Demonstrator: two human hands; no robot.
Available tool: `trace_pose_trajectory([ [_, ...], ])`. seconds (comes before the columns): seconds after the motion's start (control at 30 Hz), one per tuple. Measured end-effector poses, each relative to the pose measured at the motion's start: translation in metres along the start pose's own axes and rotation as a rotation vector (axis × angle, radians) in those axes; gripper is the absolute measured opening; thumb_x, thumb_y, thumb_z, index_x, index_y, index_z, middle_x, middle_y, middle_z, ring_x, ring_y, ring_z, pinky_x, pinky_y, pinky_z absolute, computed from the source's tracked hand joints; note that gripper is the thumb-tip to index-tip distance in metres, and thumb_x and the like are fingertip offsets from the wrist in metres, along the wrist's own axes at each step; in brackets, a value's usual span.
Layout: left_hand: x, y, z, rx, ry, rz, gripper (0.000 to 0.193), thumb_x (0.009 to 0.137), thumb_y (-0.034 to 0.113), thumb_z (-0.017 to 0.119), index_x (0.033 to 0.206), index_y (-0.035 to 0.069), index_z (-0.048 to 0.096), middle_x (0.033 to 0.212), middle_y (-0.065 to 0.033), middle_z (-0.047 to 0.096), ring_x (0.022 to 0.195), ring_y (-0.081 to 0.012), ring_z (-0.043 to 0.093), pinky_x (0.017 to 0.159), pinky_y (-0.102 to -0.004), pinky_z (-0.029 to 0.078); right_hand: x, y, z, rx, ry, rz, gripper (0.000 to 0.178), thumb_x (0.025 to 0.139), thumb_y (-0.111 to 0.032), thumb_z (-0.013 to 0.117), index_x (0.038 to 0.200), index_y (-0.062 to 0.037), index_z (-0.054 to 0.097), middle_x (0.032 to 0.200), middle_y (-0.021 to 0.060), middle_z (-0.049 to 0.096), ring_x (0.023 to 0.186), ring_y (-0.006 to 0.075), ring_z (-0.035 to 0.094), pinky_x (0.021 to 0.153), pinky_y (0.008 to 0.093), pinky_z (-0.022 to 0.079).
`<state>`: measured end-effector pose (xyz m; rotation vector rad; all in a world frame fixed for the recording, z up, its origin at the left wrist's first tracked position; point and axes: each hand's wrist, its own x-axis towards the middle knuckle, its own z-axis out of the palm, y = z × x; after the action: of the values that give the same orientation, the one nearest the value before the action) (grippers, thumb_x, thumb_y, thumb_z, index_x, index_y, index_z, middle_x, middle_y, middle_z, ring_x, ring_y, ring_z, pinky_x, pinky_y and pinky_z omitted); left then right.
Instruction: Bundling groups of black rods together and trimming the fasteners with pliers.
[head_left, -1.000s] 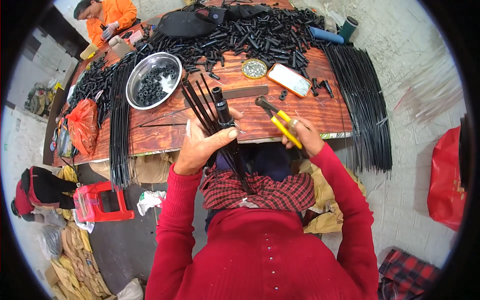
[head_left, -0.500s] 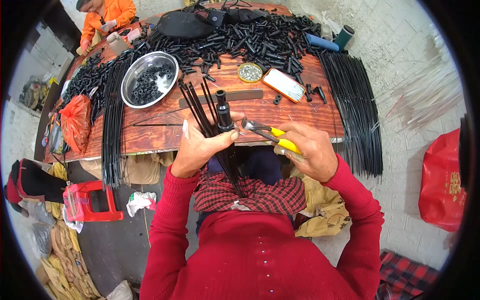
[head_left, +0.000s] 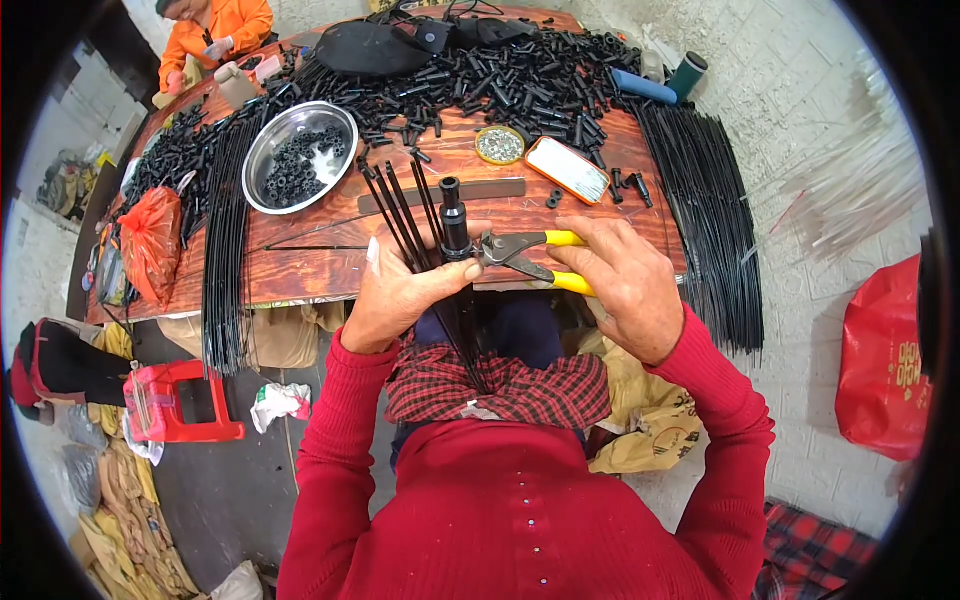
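Observation:
My left hand (head_left: 405, 295) is closed round several thin black rods (head_left: 405, 225) and a thicker black tube-shaped part (head_left: 455, 222) that stands upright among them. The rods' lower ends run down to a checked cloth (head_left: 500, 390) on my lap. A whitish wrap shows on one left finger. In my right hand (head_left: 632, 285) are cutting pliers (head_left: 535, 258) with yellow handles, their handles spread. The pliers' head meets the lower part of the black tube, right beside my left thumb. Whether the jaws bite on anything is too small to tell.
On the wooden table (head_left: 590, 235) are a steel bowl (head_left: 250, 190) of black rings, a heap of black parts (head_left: 500, 85), rod bundles (head_left: 705, 230), a round tin (head_left: 500, 145) and a white tray (head_left: 565, 170). A person in orange (head_left: 215, 40) works at the far left. A red stool (head_left: 205, 400) stands lower left.
The pliers have turned level and moved against the black tube, with their handles spread wider. My right hand's fingers have opened out along the handles. The left hand has barely shifted.

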<state>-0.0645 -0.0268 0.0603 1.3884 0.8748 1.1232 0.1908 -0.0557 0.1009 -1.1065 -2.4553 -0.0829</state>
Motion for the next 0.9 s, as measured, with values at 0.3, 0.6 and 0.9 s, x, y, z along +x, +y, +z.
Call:
trace_pose_trajectory([
  [0.3, 0.001, -0.004, -0.002, 0.029, -0.023, 0.061, 0.034, 0.078, 0.004, 0.077, 0.112, 0.003, 0.071, 0.094, -0.0004, 0.07, 0.082, -0.0065, 0.059, 0.076, -0.0252, 0.05, 0.001, -0.003, -0.001, -0.062, -0.016, 0.016, 0.042, 0.066, 0.002, 0.068, 0.108, -0.0018, 0.065, 0.119, 0.0156, 0.059, 0.105, 0.034, 0.059, 0.085, 0.0414, 0.05],
  [0.6, 0.001, -0.003, -0.005, -0.038, -0.049, 0.027, 0.033, 0.075, 0.005, 0.078, 0.107, 0.0, 0.071, 0.097, -0.0031, 0.07, 0.082, -0.0083, 0.06, 0.078, -0.0258, 0.05, 0.008, 0.006, -0.009, -0.169, -0.041, -0.077, 0.017, 0.074, -0.019, 0.069, 0.086, -0.0091, 0.06, 0.091, 0.0053, 0.056, 0.088, 0.0219, 0.059, 0.065, 0.0368, 0.051],
  [0.9, -0.001, 0.011, -0.007, 0.239, -0.149, 0.176, 0.038, 0.078, 0.01, 0.08, 0.114, 0.0, 0.069, 0.096, -0.003, 0.07, 0.088, -0.011, 0.063, 0.083, -0.0285, 0.051, 0.008, 0.031, -0.017, 0.353, -0.395, -0.025, 0.03, 0.093, -0.036, 0.06, 0.087, -0.0062, 0.058, 0.06, 0.0073, 0.054, 0.049, 0.0224, 0.055, 0.049, 0.0307, 0.047],
])
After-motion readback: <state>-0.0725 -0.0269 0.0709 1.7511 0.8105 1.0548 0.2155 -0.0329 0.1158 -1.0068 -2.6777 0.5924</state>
